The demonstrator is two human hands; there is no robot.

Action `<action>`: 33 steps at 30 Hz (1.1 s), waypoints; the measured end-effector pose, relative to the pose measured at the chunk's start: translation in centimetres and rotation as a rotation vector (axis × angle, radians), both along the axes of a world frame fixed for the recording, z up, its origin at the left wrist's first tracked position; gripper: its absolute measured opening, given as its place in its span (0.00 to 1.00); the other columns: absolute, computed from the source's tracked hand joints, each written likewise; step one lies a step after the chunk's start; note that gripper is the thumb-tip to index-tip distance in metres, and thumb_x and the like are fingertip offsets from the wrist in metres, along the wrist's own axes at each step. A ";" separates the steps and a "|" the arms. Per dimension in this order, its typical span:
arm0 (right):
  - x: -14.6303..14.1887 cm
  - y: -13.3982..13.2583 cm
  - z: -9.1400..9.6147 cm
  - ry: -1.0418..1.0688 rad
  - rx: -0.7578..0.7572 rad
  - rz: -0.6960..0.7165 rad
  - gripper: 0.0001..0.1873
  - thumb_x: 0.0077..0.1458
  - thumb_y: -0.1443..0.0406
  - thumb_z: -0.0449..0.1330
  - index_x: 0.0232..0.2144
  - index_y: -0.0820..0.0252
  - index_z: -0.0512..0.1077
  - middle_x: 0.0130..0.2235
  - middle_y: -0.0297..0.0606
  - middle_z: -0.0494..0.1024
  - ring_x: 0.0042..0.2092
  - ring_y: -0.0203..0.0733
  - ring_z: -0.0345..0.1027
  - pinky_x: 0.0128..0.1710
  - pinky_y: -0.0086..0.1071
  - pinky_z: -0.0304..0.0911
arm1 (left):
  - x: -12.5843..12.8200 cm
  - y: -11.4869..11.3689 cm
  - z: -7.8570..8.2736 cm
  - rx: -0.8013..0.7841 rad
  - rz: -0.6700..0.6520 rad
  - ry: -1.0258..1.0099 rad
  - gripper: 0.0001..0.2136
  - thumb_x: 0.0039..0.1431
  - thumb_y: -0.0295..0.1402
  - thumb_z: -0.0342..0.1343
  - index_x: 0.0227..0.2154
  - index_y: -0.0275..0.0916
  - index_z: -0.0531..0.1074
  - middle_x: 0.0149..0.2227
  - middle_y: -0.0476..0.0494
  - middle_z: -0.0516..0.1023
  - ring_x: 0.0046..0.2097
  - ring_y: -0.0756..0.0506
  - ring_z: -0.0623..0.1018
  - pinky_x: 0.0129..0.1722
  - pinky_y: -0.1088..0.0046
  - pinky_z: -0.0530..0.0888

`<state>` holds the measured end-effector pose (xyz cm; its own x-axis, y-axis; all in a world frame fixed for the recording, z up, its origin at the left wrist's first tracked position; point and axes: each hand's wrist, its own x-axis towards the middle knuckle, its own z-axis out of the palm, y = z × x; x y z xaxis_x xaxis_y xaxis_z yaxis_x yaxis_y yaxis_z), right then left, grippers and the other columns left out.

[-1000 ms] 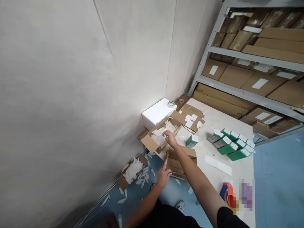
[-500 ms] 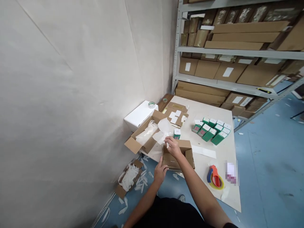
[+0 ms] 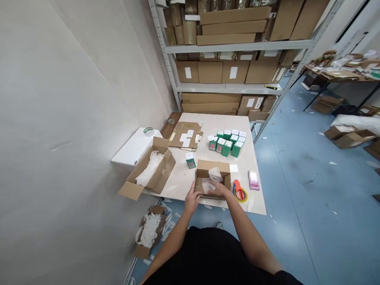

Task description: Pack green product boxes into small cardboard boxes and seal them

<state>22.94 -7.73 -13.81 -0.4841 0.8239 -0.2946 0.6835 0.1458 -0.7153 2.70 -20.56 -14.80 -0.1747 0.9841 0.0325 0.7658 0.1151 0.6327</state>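
Note:
An open cardboard box sits near the front edge of the table. My left hand grips its near left corner, thumb and fingers around the wall. Inside the box my right hand is closed on a thin white packing sheet, which lies crumpled against the bottom and far side. The fingertips of that hand are partly hidden by the sheet. A single green and white carton stands just behind the box's left corner.
Several green cartons stand grouped farther back. A tape dispenser lies right of the box. At left, an open carton holds white sheets, beside a white box. Flattened cardboard lies behind. Shelving rises beyond the table.
My right hand has lowered the white sheet from above the box's far left side into it. My left hand stays on the box corner. The view has swung right.

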 end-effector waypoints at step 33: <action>-18.7 10.9 -1.5 0.258 -0.071 -0.444 0.39 0.65 0.45 0.51 0.68 0.62 0.66 0.68 0.51 0.69 0.69 0.51 0.62 0.69 0.46 0.56 | -19.5 15.4 -2.3 -0.174 -0.252 -0.183 0.30 0.68 0.35 0.52 0.72 0.42 0.57 0.74 0.38 0.57 0.75 0.41 0.57 0.72 0.61 0.58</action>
